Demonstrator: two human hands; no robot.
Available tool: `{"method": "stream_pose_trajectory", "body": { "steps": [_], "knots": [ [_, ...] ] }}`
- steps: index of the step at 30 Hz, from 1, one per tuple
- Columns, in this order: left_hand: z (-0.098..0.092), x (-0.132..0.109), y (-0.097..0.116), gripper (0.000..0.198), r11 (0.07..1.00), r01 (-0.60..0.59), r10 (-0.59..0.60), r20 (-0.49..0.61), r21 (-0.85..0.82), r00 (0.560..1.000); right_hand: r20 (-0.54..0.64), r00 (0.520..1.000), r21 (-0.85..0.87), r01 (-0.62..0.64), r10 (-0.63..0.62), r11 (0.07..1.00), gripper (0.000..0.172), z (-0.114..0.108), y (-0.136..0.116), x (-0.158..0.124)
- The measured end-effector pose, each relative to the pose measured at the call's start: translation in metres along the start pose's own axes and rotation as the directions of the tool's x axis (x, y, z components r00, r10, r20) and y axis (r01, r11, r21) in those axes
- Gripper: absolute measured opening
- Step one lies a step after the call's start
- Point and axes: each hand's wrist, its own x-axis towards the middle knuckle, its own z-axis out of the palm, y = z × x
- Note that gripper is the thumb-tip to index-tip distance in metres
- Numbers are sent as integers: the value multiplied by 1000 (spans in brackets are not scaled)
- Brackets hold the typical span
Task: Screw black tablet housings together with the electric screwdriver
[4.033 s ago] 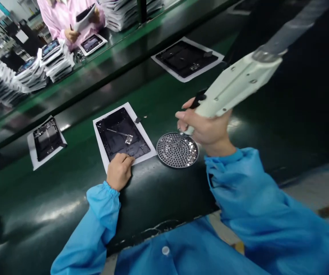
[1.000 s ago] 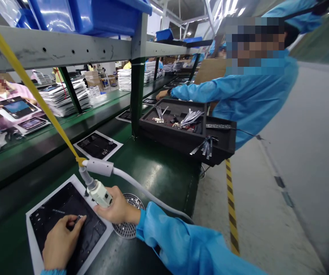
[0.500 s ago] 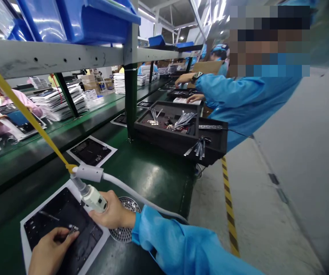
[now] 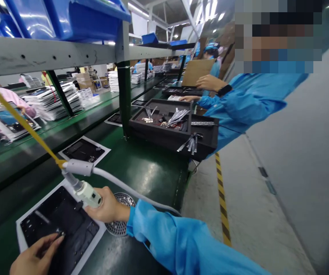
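Observation:
My right hand (image 4: 107, 206) is wrapped round a white electric screwdriver (image 4: 89, 194) hanging from a yellow cord, with a pale cable running off to the right. Its tip is hidden. Below lies a black device housing (image 4: 75, 219) on a white sheet (image 4: 98, 240). Over the housing's left part, my left hand (image 4: 39, 254) pinches a tiny metallic piece (image 4: 60, 233) between thumb and finger; its kind is too small to tell. A round perforated metal dish (image 4: 120, 228) holding small screws sits beside my right wrist.
Another black housing (image 4: 84, 150) lies further along the green bench (image 4: 141, 164). Black trays (image 4: 164, 131) hold silvery strips. A metal shelf beam (image 4: 67, 57) with blue bins (image 4: 92, 19) crosses overhead. A co-worker's blue sleeve (image 4: 247, 95) reaches in at right; a person in pink sits across.
My left hand has moved left and slightly down over the housing, with the small piece pinched. The view has shifted a little; the co-worker's arm has moved. My right hand keeps its grip on the screwdriver.

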Motion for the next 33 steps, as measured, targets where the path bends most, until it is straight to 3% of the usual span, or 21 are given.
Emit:
{"method": "stream_pose_trajectory", "body": {
  "steps": [6,10,13,16,19,26,33],
  "knots": [
    [-5,-39,21,46,993,-56,57,3,-102,998,-46,998,-47,42,-44,998,15,-3,5,-2],
    [6,-61,16,38,968,-80,80,-9,-238,997,-11,998,29,-60,60,998,13,-7,7,-10],
    [16,-75,10,29,934,-117,84,-112,-339,990,-69,993,0,-99,99,995,22,-11,6,-14],
    [21,-86,8,18,952,-156,109,-185,-263,977,-162,987,13,-20,22,1000,19,-13,0,-13],
    [22,-94,11,14,958,-152,115,-159,-245,981,-231,969,87,109,-86,990,19,-11,-15,-16],
    [44,-92,28,10,940,-200,184,-84,-277,979,-14,995,147,105,-104,984,20,11,-40,-31],
    [47,-82,44,13,975,-214,218,72,-63,973,38,992,180,114,-123,977,19,28,-40,-38]
  ]
}}
